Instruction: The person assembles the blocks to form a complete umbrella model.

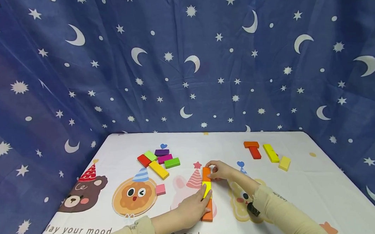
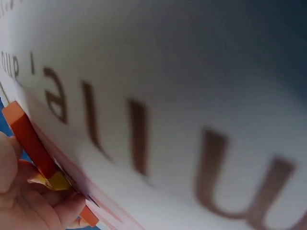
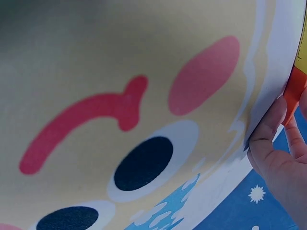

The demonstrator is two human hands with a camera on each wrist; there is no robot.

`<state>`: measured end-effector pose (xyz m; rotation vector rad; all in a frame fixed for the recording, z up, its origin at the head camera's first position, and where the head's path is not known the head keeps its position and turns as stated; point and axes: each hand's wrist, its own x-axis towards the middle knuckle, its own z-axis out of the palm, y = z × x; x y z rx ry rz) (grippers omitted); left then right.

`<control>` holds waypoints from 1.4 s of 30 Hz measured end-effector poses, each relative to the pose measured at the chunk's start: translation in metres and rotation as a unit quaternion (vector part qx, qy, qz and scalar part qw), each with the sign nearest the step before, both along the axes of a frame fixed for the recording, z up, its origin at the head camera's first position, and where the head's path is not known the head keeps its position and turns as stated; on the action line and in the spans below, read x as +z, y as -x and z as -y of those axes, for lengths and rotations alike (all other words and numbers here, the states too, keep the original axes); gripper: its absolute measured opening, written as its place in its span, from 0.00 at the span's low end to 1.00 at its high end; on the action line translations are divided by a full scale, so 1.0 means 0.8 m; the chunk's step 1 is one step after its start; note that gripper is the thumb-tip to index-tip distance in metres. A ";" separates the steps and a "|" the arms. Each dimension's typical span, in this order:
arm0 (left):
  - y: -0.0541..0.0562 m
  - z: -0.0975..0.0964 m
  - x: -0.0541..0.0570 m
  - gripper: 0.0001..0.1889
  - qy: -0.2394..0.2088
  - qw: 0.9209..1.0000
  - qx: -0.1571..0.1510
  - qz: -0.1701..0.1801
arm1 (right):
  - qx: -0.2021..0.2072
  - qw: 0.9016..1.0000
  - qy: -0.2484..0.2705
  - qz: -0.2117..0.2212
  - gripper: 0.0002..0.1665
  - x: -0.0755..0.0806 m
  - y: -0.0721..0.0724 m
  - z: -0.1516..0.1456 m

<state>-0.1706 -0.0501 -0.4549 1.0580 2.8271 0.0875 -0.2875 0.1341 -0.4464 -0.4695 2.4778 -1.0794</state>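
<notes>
A row of flat blocks lies lengthwise in front of me: a near orange block (image 1: 207, 215), a yellow block (image 1: 207, 189) in the middle and a far orange block (image 1: 206, 173). From the left, my left hand (image 1: 192, 210) reaches over the row and grips it around the yellow block, its thumb at the near orange block. The left wrist view shows its fingers (image 2: 67, 208) bent against the yellow piece. My right hand (image 1: 221, 170) pinches the far orange block by its end and right side; in the right wrist view its fingers (image 3: 271, 124) are against that block.
Several coloured blocks lie loosely grouped at the back left, among them a purple block (image 1: 162, 152) and an amber block (image 1: 159, 170). A pink block (image 1: 160, 189) sits closer. At the back right are a red block (image 1: 254, 152), a yellow bar (image 1: 270, 153) and others.
</notes>
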 end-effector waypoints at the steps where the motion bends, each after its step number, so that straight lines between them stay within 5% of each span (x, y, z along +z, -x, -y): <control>1: 0.000 0.000 -0.001 0.30 0.006 1.000 -0.006 -0.008 | -0.002 1.000 -0.003 0.000 0.22 0.000 0.000 0.000; 7: 0.010 0.000 0.004 0.31 0.041 0.997 -0.033 -0.054 | -0.012 1.000 0.004 0.008 0.22 0.001 0.002 0.002; 17: 0.039 -0.003 0.019 0.49 0.013 0.998 0.011 0.063 | -0.008 1.000 0.007 0.012 0.21 0.000 0.002 0.001; 32: 0.052 -0.009 0.026 0.53 0.005 0.998 0.016 0.065 | -0.037 0.998 0.036 0.045 0.27 -0.001 -0.001 -0.013; 42: 0.051 -0.008 0.024 0.54 -0.005 0.997 0.030 0.067 | -0.066 0.995 0.057 -0.038 0.16 0.007 -0.008 -0.052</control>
